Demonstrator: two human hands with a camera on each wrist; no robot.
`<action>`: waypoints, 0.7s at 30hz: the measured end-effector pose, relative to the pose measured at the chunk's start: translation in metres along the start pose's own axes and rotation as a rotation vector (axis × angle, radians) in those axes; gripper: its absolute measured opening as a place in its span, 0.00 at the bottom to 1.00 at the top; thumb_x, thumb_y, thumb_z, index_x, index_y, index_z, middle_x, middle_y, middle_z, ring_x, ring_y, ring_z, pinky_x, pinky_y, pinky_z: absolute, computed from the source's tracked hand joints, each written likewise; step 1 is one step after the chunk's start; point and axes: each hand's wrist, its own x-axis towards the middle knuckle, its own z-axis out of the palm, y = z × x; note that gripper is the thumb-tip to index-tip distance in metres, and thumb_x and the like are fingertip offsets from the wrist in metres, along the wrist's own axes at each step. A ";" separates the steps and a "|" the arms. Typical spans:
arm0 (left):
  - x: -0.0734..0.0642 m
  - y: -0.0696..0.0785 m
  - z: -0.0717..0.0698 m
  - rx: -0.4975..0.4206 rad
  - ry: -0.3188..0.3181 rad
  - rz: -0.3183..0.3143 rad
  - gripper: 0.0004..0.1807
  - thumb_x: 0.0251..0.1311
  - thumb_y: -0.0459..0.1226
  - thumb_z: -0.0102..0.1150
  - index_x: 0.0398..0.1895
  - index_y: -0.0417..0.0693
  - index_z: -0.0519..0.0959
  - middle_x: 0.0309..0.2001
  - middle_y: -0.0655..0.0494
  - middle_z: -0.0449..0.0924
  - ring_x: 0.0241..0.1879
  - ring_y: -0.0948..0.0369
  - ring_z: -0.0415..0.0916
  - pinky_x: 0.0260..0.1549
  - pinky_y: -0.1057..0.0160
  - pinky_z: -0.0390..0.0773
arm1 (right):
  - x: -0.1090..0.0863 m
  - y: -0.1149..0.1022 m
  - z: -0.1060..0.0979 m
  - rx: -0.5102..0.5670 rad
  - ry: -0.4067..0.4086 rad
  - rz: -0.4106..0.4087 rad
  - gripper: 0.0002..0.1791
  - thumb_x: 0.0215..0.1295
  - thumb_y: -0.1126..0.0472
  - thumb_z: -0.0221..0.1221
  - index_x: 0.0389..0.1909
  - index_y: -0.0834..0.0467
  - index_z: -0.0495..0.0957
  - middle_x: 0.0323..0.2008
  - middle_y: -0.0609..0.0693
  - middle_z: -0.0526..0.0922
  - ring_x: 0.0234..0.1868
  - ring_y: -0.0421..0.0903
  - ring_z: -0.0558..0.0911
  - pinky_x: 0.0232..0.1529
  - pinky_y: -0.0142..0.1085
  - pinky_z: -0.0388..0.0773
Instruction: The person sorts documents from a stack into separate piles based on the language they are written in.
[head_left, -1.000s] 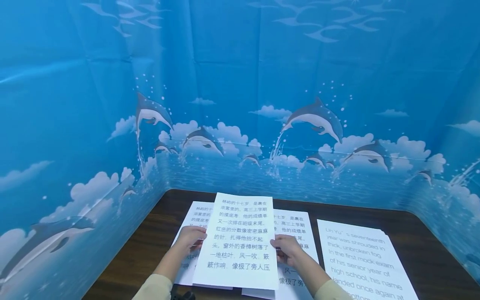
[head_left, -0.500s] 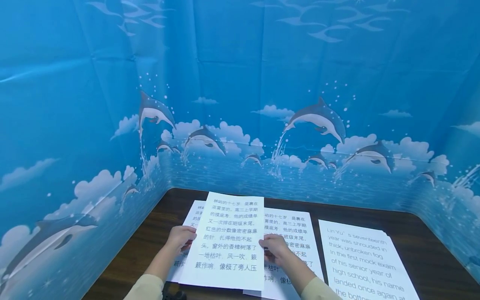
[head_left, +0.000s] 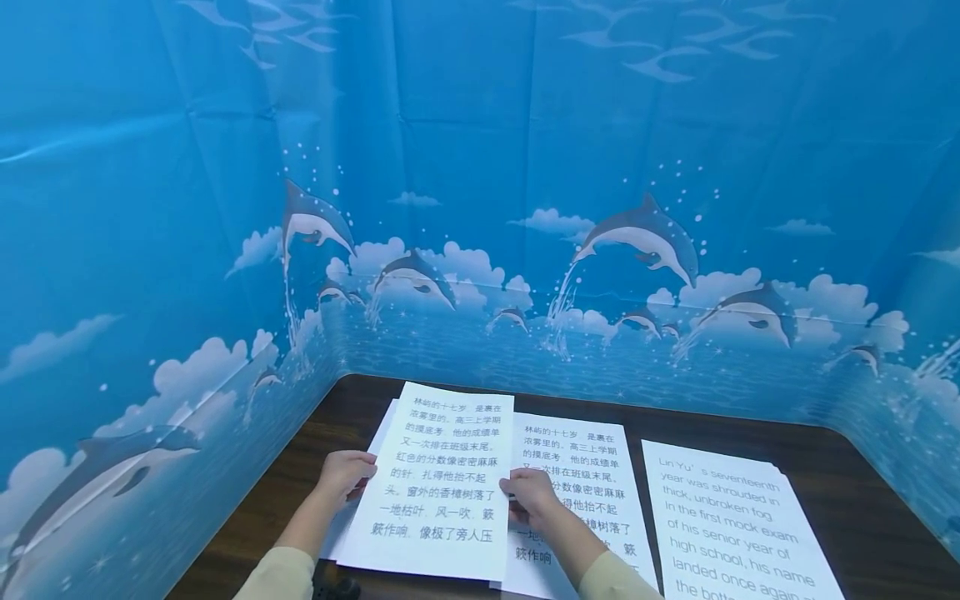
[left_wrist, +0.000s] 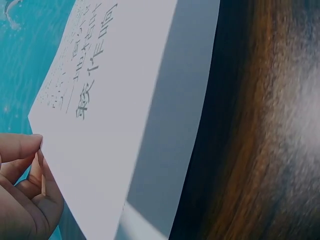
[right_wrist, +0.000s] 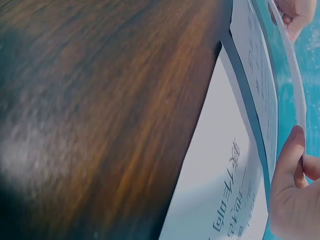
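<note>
A white sheet of paper [head_left: 431,487] printed with Chinese text is held up between both hands in the head view. My left hand [head_left: 343,477] pinches its left edge, and my right hand [head_left: 531,493] pinches the right edge. In the left wrist view, the thumb and fingers of the left hand [left_wrist: 27,185] grip the paper's margin. The right wrist view shows the held paper [right_wrist: 296,75] nearly edge-on, with the right hand [right_wrist: 295,195] gripping it. Beneath lies a left paper [head_left: 330,542], mostly covered, and a right Chinese-text paper [head_left: 585,500], partly behind the right arm.
Papers printed in English [head_left: 731,517] lie at the right, their edges slightly uneven. All rest on a dark wood-grain table [head_left: 247,517]. A blue curtain with dolphins [head_left: 480,208] stands around the table's back and sides. A dark object [head_left: 337,583] sits at the front edge.
Both hands have carried the held paper leftward, over the left paper, uncovering more of the right Chinese-text paper. The grip on both edges stays the same. The view has shifted slightly.
</note>
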 end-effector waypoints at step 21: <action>0.014 -0.014 -0.009 0.048 0.040 0.037 0.13 0.52 0.27 0.47 0.41 0.29 0.73 0.31 0.42 0.75 0.25 0.56 0.72 0.13 0.68 0.67 | 0.006 0.000 0.024 -0.014 0.023 0.029 0.07 0.54 0.65 0.54 0.33 0.64 0.74 0.23 0.55 0.74 0.19 0.43 0.74 0.18 0.28 0.73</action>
